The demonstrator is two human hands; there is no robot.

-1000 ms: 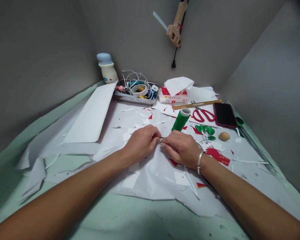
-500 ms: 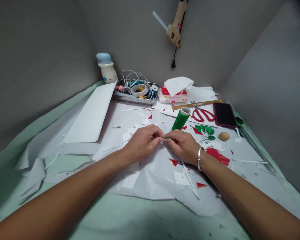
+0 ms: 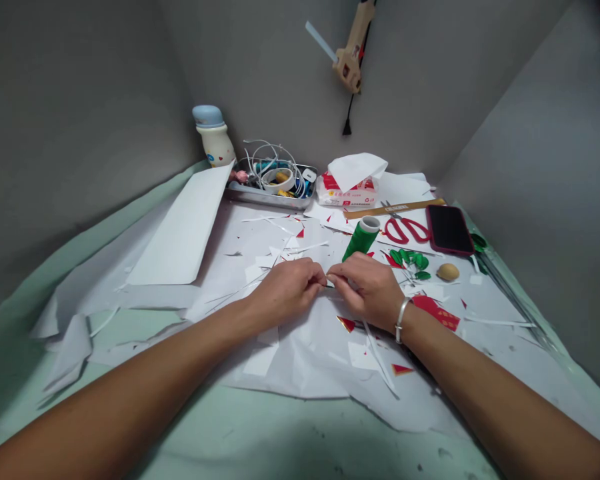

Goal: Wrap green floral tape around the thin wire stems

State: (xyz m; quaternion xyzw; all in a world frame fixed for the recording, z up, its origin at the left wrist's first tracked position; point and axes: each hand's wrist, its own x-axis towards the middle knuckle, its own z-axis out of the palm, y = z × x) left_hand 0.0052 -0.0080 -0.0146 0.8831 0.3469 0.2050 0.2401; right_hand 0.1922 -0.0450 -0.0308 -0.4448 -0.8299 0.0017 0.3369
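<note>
- Working at fingertip scale: bare left hand [image 3: 293, 287] curled closed, thumb and index apparently pinching a thin dark-green strand [image 3: 329, 287].
- Strand location: in the narrow space between the two hands, above the white paper sheet [image 3: 310, 363].
- Bare right hand [image 3: 373, 290], silver bangle [image 3: 401, 320] at its wrist: fingers bent inward, tips beside the strand; cannot tell whether they grip it.
- Progress, judged: several glossy green oval pieces on thin stems [image 3: 417, 261] lie grouped to the right, seemingly already formed. The strand in hand looks unfinished; how many more pieces remain cannot be told.
- Tilted green thread spool with white core [image 3: 361, 239] stands just behind the right hand. Red-handled metal scissors [image 3: 407, 230] lie beyond, untouched, near the dark-screened phone in a red case [image 3: 450, 230].
- Hidden: spool base, behind the right hand; most of the strand, within the fingers, so its length and material are unclear.
- Cut off: top of the beige glue gun [image 3: 351, 63], at the upper edge.
- Hard to make out: any fine thread running from spool to fingers.
</note>
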